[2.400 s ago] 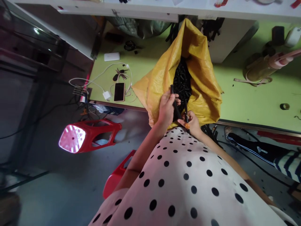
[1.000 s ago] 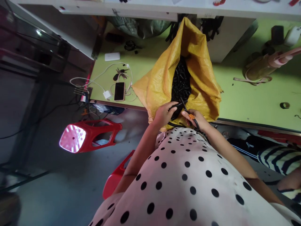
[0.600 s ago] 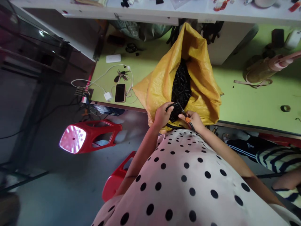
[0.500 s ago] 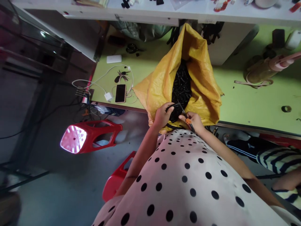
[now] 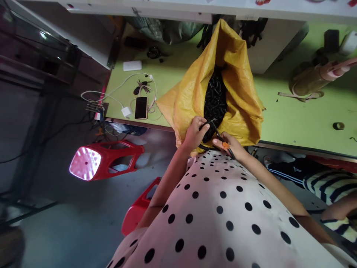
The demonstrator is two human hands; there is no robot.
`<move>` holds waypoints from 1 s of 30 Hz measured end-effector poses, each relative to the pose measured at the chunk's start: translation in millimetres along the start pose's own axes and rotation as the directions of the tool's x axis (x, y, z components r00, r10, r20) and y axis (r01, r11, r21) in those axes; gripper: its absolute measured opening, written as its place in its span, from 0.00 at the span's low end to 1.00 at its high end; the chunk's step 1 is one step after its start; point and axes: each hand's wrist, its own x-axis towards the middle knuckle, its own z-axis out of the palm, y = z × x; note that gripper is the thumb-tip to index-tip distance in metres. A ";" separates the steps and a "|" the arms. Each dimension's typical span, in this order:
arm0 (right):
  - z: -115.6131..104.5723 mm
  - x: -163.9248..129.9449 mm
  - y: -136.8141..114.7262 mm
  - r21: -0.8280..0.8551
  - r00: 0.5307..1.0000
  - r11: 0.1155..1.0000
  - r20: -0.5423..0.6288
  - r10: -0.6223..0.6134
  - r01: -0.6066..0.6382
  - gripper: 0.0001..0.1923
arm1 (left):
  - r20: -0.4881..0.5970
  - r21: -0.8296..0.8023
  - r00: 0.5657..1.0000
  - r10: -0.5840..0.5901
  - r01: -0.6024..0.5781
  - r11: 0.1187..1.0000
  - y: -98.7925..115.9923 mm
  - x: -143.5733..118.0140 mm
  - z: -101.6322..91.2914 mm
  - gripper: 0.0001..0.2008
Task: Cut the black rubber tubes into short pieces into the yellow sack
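Both hands work at the yellow sack's (image 5: 237,85) mouth: left hand (image 5: 193,134) pinching a black tube (image 5: 208,124), right hand (image 5: 232,145) gripping an orange-collared tool (image 5: 223,140).

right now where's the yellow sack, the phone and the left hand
yellow sack (image 5: 240,85), head view, on the right wall of the woven fabric.
phone (image 5: 141,108), head view, on the middle of its dark screen.
left hand (image 5: 194,133), head view, on the back of the hand, which grips a black piece.

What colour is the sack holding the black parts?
Yellow; the woven sack shows best in the head view, standing open on the green table.
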 end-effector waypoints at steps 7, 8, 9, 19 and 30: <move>-8.6 -1.1 -13.5 -0.113 0.999 0.993 -0.033 0.011 -0.015 0.38 | 0.043 0.158 0.998 0.050 -0.056 0.986 3.9 -3.4 2.8 0.07; -8.7 -1.0 -14.1 -0.124 0.999 0.992 -0.032 0.013 -0.017 0.38 | 0.044 0.178 0.998 0.055 -0.062 0.982 3.9 -3.1 3.5 0.07; -8.3 -0.7 -14.2 -0.128 0.999 0.992 -0.030 0.012 -0.016 0.39 | 0.044 0.194 0.997 0.063 -0.070 0.979 3.6 -2.6 4.2 0.07; -3.3 5.1 -2.0 -0.006 0.983 0.997 -0.167 -0.080 0.080 0.42 | -0.057 -0.049 0.992 0.114 -0.116 0.992 -16.5 -5.5 18.1 0.13; -2.7 1.9 -6.3 -0.031 0.998 0.999 -0.061 -0.008 0.007 0.39 | -0.060 0.018 0.984 0.166 -0.165 0.986 -15.1 -7.9 16.1 0.09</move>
